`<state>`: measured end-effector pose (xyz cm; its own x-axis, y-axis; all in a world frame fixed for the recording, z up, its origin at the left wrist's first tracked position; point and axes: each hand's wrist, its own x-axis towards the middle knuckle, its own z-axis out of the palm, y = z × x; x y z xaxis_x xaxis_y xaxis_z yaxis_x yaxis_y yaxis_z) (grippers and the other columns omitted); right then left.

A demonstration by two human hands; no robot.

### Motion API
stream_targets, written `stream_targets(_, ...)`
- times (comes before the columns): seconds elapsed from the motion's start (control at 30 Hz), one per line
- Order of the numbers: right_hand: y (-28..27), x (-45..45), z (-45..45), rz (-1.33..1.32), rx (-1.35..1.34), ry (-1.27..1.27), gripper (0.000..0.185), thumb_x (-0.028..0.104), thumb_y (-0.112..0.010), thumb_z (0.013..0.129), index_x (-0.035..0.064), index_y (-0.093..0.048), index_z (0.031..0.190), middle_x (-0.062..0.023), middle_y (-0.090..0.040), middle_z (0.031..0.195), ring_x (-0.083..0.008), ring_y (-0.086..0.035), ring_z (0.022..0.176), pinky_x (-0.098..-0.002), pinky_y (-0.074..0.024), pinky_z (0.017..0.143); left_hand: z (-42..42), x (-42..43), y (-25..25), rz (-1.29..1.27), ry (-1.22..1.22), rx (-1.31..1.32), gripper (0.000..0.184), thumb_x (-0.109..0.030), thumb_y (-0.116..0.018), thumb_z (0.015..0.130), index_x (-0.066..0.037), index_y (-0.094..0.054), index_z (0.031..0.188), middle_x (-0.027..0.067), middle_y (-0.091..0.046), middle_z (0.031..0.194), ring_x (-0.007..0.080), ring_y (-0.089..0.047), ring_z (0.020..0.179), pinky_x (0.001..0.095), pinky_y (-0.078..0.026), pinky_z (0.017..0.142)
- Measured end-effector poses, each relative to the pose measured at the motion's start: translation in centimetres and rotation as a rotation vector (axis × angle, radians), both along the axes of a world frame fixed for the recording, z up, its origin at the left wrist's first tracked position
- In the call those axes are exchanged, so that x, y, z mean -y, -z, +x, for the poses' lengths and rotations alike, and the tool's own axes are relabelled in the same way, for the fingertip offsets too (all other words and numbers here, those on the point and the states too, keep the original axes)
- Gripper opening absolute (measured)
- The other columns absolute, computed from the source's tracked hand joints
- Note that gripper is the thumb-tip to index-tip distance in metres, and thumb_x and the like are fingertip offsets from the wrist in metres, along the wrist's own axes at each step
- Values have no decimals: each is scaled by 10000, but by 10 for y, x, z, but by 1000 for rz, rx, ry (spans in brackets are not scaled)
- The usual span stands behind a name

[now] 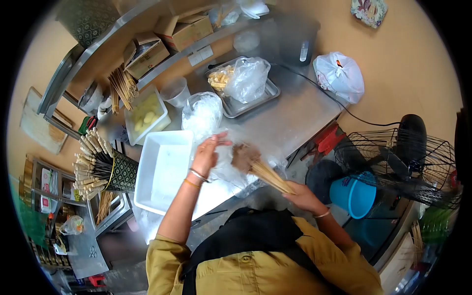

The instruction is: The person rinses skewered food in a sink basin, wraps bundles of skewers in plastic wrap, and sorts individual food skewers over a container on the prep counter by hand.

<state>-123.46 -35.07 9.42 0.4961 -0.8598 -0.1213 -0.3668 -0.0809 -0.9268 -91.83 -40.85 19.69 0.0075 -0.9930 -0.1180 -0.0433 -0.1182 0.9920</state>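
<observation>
My right hand [301, 197] is closed around the bare ends of a bundle of wooden skewers [272, 175]. Brown pieces, apparently meat, are bunched at the skewers' far end [245, 157], above clear plastic on the metal table. My left hand [209, 153] is raised just left of the meat, apart from it, fingers stretched out and nothing visible in them. Close by it stands a white rectangular tub [164, 209], its inside showing no food. Behind the hand lies a crumpled clear plastic bag [202, 114] with pale contents I cannot make out.
At the back of the metal table [307, 101] sits a steel tray [273, 92] with yellowish food and a bag. A container of peeled potatoes [146, 117] stands left of it. Skewers fill a patterned holder [123, 172] at left. A fan [393, 162] and blue bucket [353, 196] stand right.
</observation>
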Motion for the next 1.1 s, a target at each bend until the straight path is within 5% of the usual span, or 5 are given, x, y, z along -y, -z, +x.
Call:
stream_targets(0.1,0,7,29,-197,-254,-32,355,195,-581,831,130,-513,1173,-156,-621,889,-302,-607,803,-368,-465,703,-31,0,-6,-39,70,28,438,-399,-385,951,-100,-532,1235,11,-639,1014,0,-256,424,152,-232,396)
stream_targets(0.27,35,26,72,-205,194,175,259,165,-537,860,70,-510,1098,-149,-608,823,-266,-603,694,-360,-467,601,-52,-26,42,-137,389,137,455,-346,-442,945,-54,-461,1293,102,-529,1249,200,-475,1166,306,-336,1006)
stream_targets(0.53,-6,77,77,1082,1252,-310,267,234,-480,929,72,-513,1138,-44,-548,740,-101,-484,522,-215,-380,449,-64,-56,15,-387,-298,-6,461,8,-611,803,-28,-420,1221,64,-473,1120,69,-504,703,196,-449,534)
stream_targets(0.77,-43,85,133,505,1054,-54,322,185,-579,879,37,-521,1160,-31,-591,980,-125,-565,902,-267,-469,788,-63,-42,34,-11,37,-129,536,-301,-593,873,-19,-383,1278,39,-491,1131,131,-444,1039,264,-355,907)
stream_targets(1.1,-23,94,89,-99,505,3,241,170,-607,861,7,-584,1037,-59,-614,926,-108,-555,816,-246,-452,727,-44,-64,1,220,108,-328,339,-159,-520,914,-63,-398,1215,-12,-396,558,62,-339,382,199,-284,351)
